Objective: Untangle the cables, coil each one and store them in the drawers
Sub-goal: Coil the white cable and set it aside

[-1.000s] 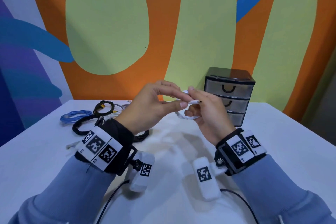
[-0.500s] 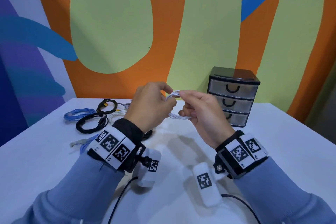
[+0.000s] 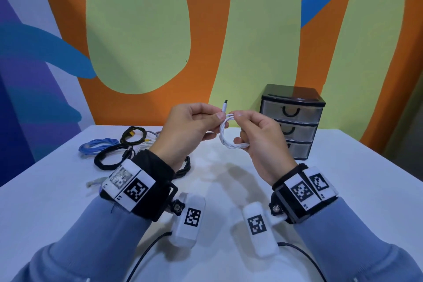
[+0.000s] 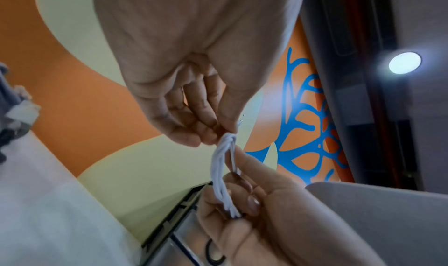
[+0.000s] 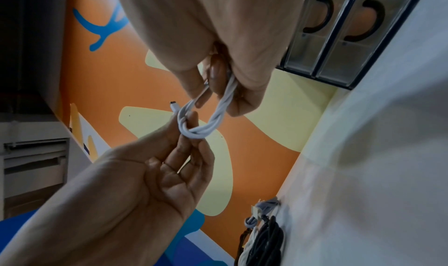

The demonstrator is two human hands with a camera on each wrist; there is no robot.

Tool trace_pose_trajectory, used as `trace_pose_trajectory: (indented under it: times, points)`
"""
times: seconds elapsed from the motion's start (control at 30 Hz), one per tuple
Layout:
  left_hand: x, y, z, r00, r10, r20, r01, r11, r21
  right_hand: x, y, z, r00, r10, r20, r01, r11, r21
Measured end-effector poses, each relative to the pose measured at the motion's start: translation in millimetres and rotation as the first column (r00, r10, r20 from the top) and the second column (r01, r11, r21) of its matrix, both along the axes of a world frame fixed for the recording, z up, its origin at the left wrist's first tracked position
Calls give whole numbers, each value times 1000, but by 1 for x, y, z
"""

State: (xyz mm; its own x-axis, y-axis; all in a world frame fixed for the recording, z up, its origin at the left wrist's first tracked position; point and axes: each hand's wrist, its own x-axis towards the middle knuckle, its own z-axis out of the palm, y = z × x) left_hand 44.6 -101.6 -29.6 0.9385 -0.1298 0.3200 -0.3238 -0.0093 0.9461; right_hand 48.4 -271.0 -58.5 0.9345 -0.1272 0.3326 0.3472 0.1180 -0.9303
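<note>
Left-hand (image 3: pixel 187 129) grip pinched on the top of a coiled white cable (image 3: pixel 225 136), thumb and forefinger closed where the plug end (image 3: pixel 225 106) sticks upward. Right-hand (image 3: pixel 263 142) grip closed on the same coil, thumb and forefinger at the top and curled lower fingers around its bottom loop. Coil held in the air above the tabletop (image 3: pixel 229 258), just left of the drawer unit (image 3: pixel 291 121), its strands twisted together into a small ring. Three closed drawers in that unit, black handles on translucent fronts. Further left of the drawer unit, on the tabletop: a blue cable (image 3: pixel 98 145), a black cable (image 3: pixel 113 159) in a loose loop, a black cable with yellow ends (image 3: pixel 134 136), and a white cable (image 3: pixel 146 145) tangled among them.
</note>
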Motion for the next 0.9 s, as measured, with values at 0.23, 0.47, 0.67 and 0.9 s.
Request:
trace_pose_trajectory:
  times: [0.23,0.47,0.67,0.9]
  points:
    - [8,5,-1,965,173,198,-214,954,208,0,0,0,998,56,9,-56,998,4]
    - [13,5,-5,967,216,134,-235,962,140,9,-8,-7,983,-152,104,162,982,-95]
    - [15,6,-7,964,249,92,-259,957,128,8,-7,-7,986,-149,80,153,987,-48]
    - [16,10,-8,937,288,197,-335,900,277,3,-8,-2,993,-100,57,107,984,-139]
